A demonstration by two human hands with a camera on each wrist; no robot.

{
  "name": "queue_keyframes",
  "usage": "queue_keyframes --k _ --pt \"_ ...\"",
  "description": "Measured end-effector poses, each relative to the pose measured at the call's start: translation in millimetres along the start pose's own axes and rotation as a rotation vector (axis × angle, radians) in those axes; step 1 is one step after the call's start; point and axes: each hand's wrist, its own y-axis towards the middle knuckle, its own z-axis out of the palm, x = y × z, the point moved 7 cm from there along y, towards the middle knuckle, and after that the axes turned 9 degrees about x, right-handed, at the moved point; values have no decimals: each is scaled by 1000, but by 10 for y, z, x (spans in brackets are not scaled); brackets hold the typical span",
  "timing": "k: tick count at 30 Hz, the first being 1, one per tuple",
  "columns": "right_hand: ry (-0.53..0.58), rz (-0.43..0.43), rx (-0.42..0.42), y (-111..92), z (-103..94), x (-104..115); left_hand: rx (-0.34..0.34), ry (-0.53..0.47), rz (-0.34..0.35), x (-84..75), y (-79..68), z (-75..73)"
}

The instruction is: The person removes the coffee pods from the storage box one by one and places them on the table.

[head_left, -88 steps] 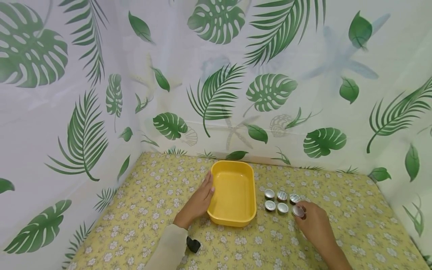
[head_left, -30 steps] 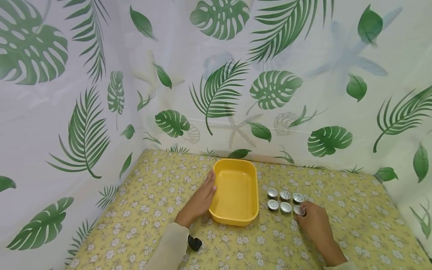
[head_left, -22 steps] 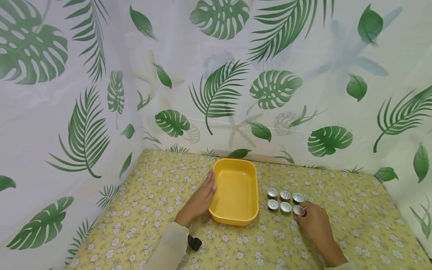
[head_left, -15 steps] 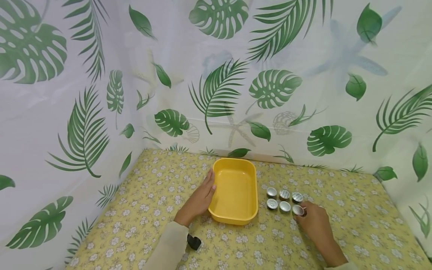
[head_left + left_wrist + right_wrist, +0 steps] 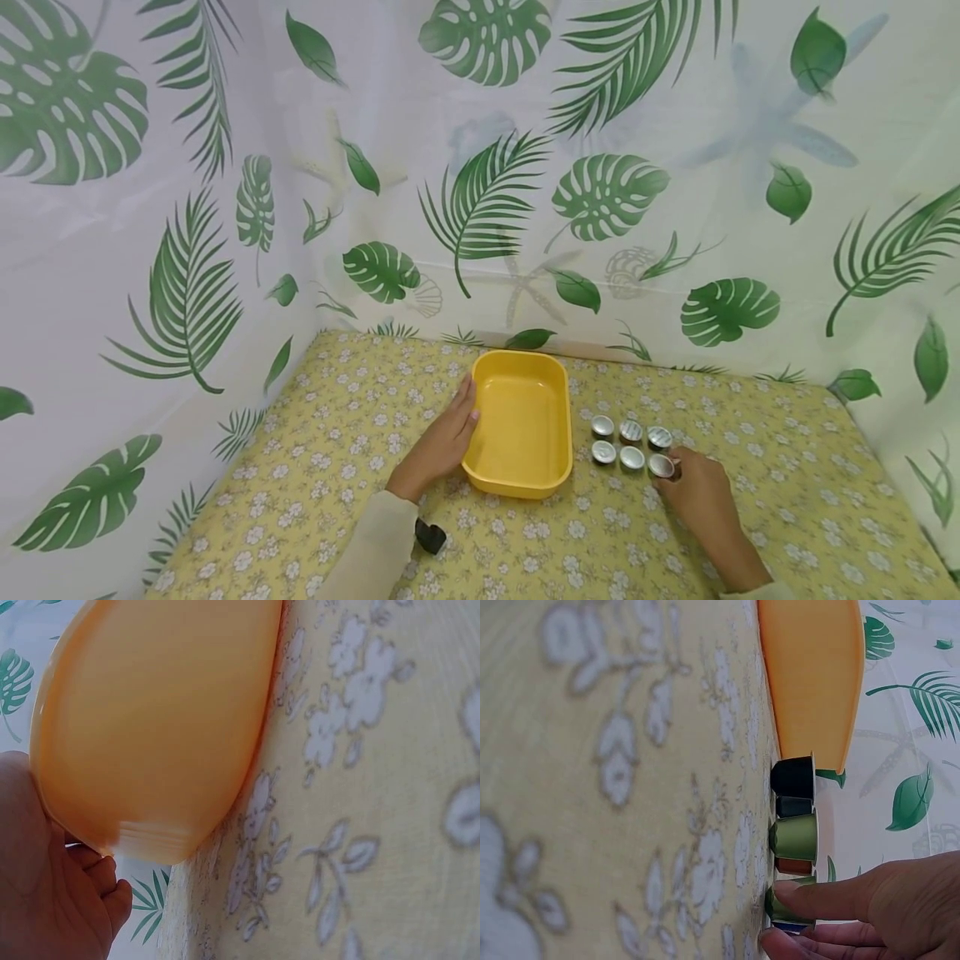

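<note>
My left hand [image 5: 442, 437] holds the left side of an empty yellow plastic tray [image 5: 525, 485], thumb tip over its rim and fingers along the outer wall. In the left wrist view the curled fingers [image 5: 94, 881] meet that wall. To the right, several coffee capsules stand lid-up in two short rows, their silver foil lids [image 5: 632, 457] facing up. My right hand [image 5: 697, 492] pinches the near-right capsule [image 5: 661, 465] by its side. The right wrist view shows the thumb on this green capsule [image 5: 780, 904], close to the cloth, beside another green capsule [image 5: 795, 837] and a black one [image 5: 793, 777].
A yellow flowered cloth [image 5: 345, 417] covers the table. White leaf-print sheets [image 5: 480, 317] rise behind it and along both sides. A small black object [image 5: 431, 537] shows at the left wrist, below the cream sleeve [image 5: 375, 542].
Since the earliest frame, my right hand has shifted its capsule slightly left, into line with the others. Over the last second hands and tray look still; only the view drifts slightly.
</note>
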Motion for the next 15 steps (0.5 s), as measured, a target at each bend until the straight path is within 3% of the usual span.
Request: queue_keyframes --k 6,10,15 --pt "6 -17 33 -4 -40 18 -6 -3 3 34 46 -46" --pt "4 -15 89 -107 -21 5 -2 -36 -19 81 -15 10" --pt "19 51 171 -223 -58 -6 10 -59 -60 115 -107 69"
